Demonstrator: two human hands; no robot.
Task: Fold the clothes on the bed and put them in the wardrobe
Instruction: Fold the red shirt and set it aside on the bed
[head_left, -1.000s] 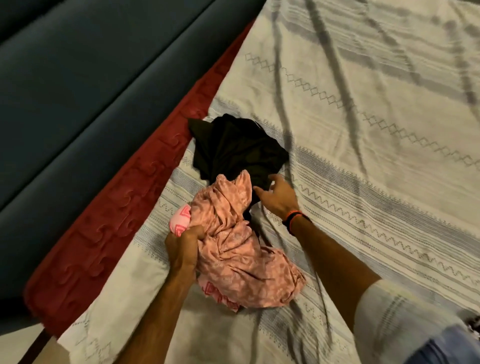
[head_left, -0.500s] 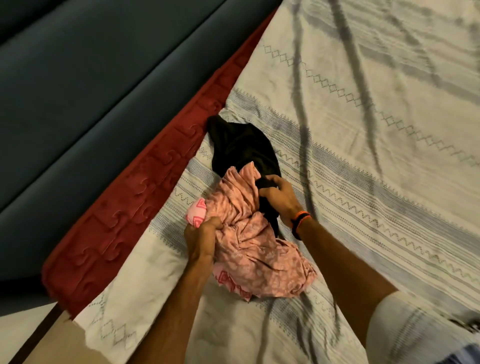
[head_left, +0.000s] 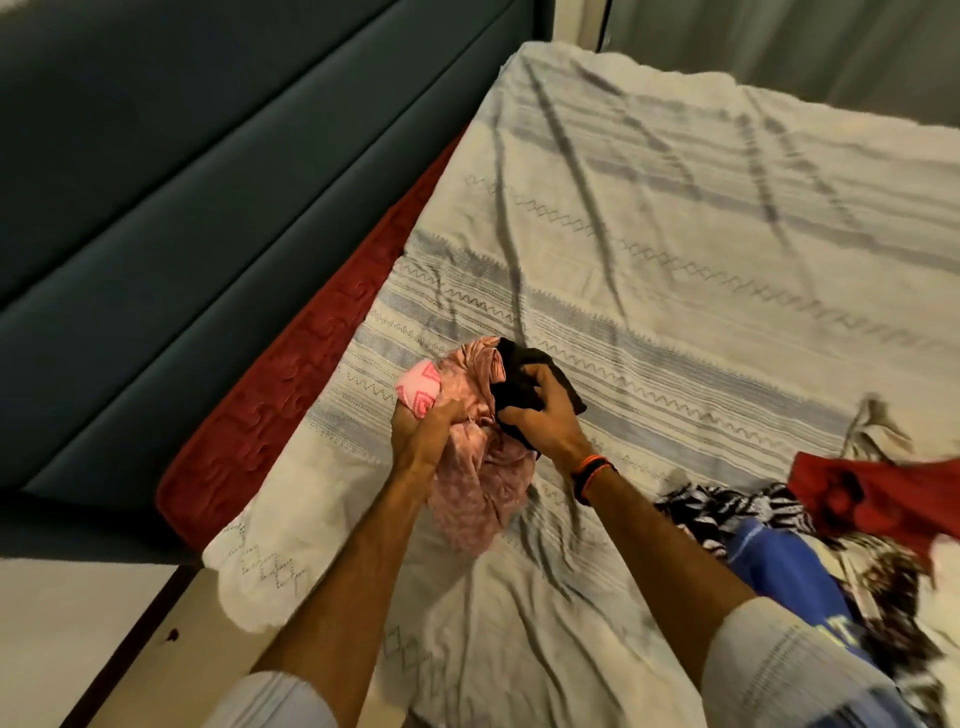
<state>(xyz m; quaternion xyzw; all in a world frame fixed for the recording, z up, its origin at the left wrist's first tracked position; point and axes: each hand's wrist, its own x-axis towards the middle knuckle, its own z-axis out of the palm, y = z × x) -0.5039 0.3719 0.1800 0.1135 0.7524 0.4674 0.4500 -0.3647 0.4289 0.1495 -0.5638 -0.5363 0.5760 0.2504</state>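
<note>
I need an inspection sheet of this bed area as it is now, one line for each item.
Surface: bed sheet, pale, striped, wrinkled.
Job's things: pink cloth and black cloth, both bunched, unfolded.
Clutter: pile of clothes at the right, with a red cloth on it.
Hands: left hand grips the pink cloth; right hand grips the black cloth.
Cables: nothing seen.
Surroundings: dark headboard, red mat beside the sheet; wardrobe not in view.
</note>
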